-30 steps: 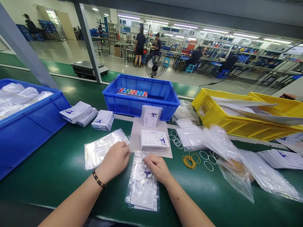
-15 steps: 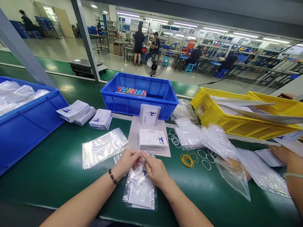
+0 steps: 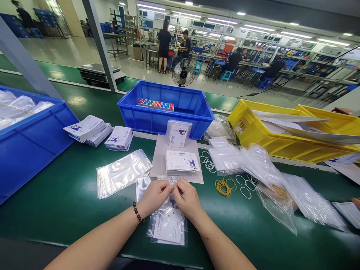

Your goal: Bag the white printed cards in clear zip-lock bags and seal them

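Note:
My left hand [image 3: 156, 195] and my right hand [image 3: 186, 195] meet at the upper end of a clear plastic bag [image 3: 182, 237], both closed, thumbs and fingers pinching its top edge. Inside the bag lies a white printed leaflet [image 3: 170, 226], with a white loop above it partly covered by my fingers. Under my left hand another clear bag [image 3: 143, 185] shows. Just beyond my fingertips is a stack of white printed booklets [image 3: 182, 161] on a grey card [image 3: 158, 165]. A fanned pile of clear bags [image 3: 122, 173] lies to the left.
A blue bin [image 3: 165, 122] stands at the back, another blue bin [image 3: 30, 150] at left, and a yellow bin [image 3: 270, 146] at right. Yellow rubber bands [image 3: 222, 188], white rings [image 3: 245, 192] and filled bags [image 3: 225, 157] lie to the right. A co-worker's hand [image 3: 356, 202] shows at the right edge.
My fingertips have shifted slightly right along the bag's top edge, and my right fingers are more curled. The co-worker's hand has drawn back toward the right edge with the white leaflets.

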The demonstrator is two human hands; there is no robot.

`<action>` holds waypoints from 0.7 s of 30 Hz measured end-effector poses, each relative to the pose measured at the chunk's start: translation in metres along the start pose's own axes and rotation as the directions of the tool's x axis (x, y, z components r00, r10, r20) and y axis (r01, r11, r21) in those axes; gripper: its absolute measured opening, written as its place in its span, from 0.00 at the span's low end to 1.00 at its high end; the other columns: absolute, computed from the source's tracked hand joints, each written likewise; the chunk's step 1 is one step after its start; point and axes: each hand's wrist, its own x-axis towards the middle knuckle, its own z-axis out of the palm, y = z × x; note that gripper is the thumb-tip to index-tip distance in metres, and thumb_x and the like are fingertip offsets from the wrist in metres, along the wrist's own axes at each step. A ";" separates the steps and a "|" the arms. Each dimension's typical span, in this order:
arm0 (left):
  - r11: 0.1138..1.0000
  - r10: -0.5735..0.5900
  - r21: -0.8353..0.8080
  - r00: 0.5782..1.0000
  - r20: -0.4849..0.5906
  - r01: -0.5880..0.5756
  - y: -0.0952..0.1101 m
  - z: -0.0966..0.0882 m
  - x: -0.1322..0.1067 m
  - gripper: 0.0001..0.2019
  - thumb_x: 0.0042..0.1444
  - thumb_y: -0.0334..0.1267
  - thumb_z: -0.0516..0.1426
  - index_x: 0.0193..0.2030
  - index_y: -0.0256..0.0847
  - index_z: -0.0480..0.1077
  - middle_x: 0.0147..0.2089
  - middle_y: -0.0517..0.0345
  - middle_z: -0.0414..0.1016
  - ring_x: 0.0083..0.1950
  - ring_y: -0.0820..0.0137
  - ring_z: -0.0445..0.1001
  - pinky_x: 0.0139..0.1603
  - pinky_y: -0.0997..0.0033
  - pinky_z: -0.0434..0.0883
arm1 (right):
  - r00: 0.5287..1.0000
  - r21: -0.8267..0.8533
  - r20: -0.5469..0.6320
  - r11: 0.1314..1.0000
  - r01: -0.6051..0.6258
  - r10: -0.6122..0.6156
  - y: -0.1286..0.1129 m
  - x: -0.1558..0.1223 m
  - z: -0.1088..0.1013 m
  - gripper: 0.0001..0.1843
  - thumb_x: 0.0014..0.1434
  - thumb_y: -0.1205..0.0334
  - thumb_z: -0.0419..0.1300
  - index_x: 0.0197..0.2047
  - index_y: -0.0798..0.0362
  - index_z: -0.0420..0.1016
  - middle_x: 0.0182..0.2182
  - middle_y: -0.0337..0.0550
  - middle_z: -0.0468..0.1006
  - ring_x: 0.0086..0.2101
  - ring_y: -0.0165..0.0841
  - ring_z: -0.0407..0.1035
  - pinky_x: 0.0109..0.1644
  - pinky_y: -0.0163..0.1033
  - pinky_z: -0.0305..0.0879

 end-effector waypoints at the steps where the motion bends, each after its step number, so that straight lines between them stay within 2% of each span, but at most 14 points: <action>1: 1.000 0.009 0.027 1.000 0.000 -0.008 0.000 0.000 0.000 0.16 0.52 0.41 0.49 0.16 0.39 0.57 0.17 0.65 0.59 0.22 0.75 0.57 0.24 0.74 0.55 | 1.000 -0.067 -0.022 0.998 0.013 -0.014 0.001 -0.001 0.002 0.13 0.55 0.69 0.46 0.20 0.51 0.59 0.19 0.38 0.62 0.23 0.30 0.58 0.27 0.35 0.53; 5: 0.998 -0.007 0.057 1.000 -0.006 0.007 -0.001 -0.002 0.002 0.16 0.51 0.40 0.49 0.15 0.40 0.55 0.16 0.65 0.58 0.21 0.75 0.56 0.24 0.74 0.55 | 0.990 -0.284 -0.102 0.956 0.069 -0.102 0.002 -0.003 0.013 0.13 0.56 0.70 0.46 0.21 0.51 0.59 0.20 0.41 0.64 0.25 0.33 0.57 0.29 0.37 0.52; 9: 1.000 -0.025 0.013 1.000 -0.009 0.025 -0.004 -0.002 0.006 0.15 0.49 0.39 0.49 0.14 0.40 0.53 0.16 0.66 0.55 0.21 0.76 0.54 0.24 0.75 0.54 | 0.983 -0.331 -0.113 0.939 0.097 -0.141 0.002 -0.001 0.017 0.13 0.57 0.69 0.45 0.22 0.51 0.59 0.21 0.42 0.64 0.25 0.34 0.57 0.30 0.38 0.52; 12: 0.998 -0.028 -0.063 0.999 -0.032 0.026 -0.003 -0.001 0.007 0.15 0.48 0.39 0.49 0.15 0.40 0.52 0.16 0.67 0.52 0.22 0.76 0.53 0.24 0.76 0.53 | 0.987 -0.196 -0.066 0.972 0.133 -0.148 0.001 0.002 0.010 0.14 0.58 0.67 0.44 0.22 0.51 0.61 0.21 0.42 0.64 0.25 0.34 0.59 0.29 0.37 0.55; 16: 0.994 -0.036 -0.107 0.999 -0.022 0.034 -0.001 -0.001 0.009 0.14 0.48 0.37 0.49 0.15 0.40 0.55 0.17 0.66 0.53 0.23 0.76 0.54 0.24 0.76 0.52 | 0.992 0.118 0.048 0.987 0.107 -0.114 0.004 0.003 -0.001 0.11 0.59 0.60 0.48 0.28 0.51 0.66 0.21 0.39 0.68 0.23 0.31 0.62 0.26 0.34 0.59; 19: 0.994 -0.048 -0.098 0.999 -0.004 0.048 -0.004 -0.002 0.011 0.15 0.48 0.36 0.51 0.14 0.39 0.54 0.16 0.67 0.51 0.23 0.77 0.54 0.23 0.76 0.52 | 0.988 0.175 0.117 0.981 0.081 -0.102 0.013 0.005 -0.004 0.12 0.58 0.55 0.49 0.27 0.50 0.68 0.22 0.39 0.71 0.23 0.32 0.66 0.26 0.33 0.62; 21: 0.989 -0.061 -0.133 0.998 0.009 0.061 -0.006 0.000 0.012 0.13 0.49 0.36 0.51 0.15 0.38 0.58 0.17 0.66 0.56 0.23 0.77 0.57 0.23 0.77 0.54 | 0.989 0.150 0.128 0.987 0.057 -0.077 0.016 0.004 -0.003 0.14 0.56 0.52 0.50 0.26 0.49 0.68 0.22 0.39 0.72 0.24 0.33 0.68 0.27 0.33 0.64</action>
